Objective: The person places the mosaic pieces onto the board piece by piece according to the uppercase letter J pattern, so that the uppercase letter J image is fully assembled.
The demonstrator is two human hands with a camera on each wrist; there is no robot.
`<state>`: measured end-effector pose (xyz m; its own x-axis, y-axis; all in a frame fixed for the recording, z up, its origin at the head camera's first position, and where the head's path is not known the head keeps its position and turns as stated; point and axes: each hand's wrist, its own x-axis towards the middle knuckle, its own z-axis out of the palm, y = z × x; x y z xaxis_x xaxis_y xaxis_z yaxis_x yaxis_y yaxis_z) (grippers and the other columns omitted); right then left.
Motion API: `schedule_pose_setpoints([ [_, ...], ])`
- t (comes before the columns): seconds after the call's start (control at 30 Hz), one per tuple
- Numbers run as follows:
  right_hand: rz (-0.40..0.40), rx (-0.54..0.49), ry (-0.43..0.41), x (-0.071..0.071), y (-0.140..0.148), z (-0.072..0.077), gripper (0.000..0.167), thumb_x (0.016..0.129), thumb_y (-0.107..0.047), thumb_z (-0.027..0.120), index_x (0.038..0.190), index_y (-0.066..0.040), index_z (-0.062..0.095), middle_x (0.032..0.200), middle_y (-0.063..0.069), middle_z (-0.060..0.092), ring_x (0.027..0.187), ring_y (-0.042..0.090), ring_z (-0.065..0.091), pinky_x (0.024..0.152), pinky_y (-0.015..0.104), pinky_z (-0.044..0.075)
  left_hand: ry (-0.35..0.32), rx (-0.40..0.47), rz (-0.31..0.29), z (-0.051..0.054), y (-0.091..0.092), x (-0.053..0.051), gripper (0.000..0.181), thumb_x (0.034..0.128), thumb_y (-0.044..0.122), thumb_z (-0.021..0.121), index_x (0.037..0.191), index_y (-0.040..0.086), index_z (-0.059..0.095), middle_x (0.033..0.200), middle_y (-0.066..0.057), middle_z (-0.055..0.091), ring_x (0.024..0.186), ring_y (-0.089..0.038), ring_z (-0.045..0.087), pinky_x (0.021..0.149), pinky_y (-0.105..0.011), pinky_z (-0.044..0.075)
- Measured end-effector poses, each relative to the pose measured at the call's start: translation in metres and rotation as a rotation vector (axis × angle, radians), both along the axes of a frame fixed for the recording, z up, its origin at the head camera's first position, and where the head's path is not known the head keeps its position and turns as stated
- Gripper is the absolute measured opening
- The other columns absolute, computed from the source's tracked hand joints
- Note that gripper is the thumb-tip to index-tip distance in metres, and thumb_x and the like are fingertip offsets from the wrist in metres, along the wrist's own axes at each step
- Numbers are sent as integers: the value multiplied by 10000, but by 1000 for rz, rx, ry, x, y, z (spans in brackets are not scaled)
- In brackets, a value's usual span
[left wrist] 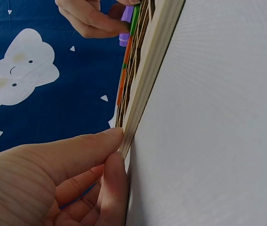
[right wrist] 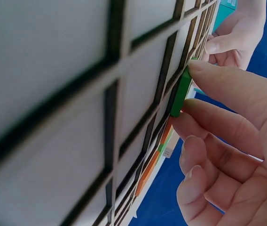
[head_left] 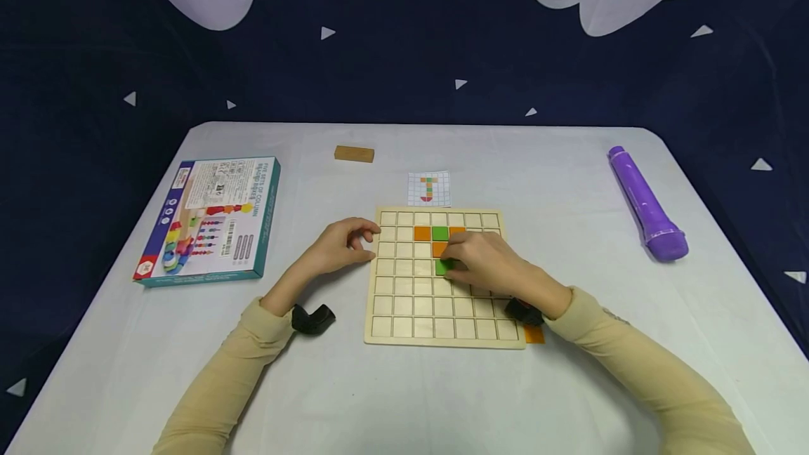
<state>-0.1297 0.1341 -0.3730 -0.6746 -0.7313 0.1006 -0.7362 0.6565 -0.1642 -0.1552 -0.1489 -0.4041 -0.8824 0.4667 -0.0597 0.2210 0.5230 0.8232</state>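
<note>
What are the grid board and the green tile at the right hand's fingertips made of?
Grid board: probably wood, matt, pale, with plywood-like lines along its edge. Green tile: smooth, evenly coloured; painted wood or plastic, unclear which.

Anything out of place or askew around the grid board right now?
Nothing looks spilled or damaged. One orange tile stands out: it lies off the board, by its near right corner, while the other orange tiles sit on the grid. It may simply be a spare.

Looking forward and down from the head over the bench (head_left: 354, 385); skimming the shared board (head_left: 423, 287) close up from both wrists, seemingly facing each other.
</note>
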Motion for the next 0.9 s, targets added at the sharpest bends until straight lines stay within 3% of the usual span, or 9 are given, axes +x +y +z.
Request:
schedule_pose_setpoints([
  [0.33, 40, -44, 17, -1, -3, -1, 168, 751, -220, 776, 869, -105, 742, 842, 3, 680, 701, 93, 627, 601, 229, 509, -14, -19, 20, 0, 1, -1, 424, 793, 9, 696, 1198, -21, 577, 983, -146, 587, 688, -101, 501, 647, -208, 432],
  [0.9, 28, -42, 6, -1, -4, 0, 155, 765, -222, 764, 879, -119, 744, 848, -2, 681, 711, 91, 623, 610, 233, 508, 2, -26, 8, 0, 0, 0, 423, 793, 17, 697, 1197, -22, 576, 976, -140, 584, 691, -99, 505, 642, -211, 433],
])
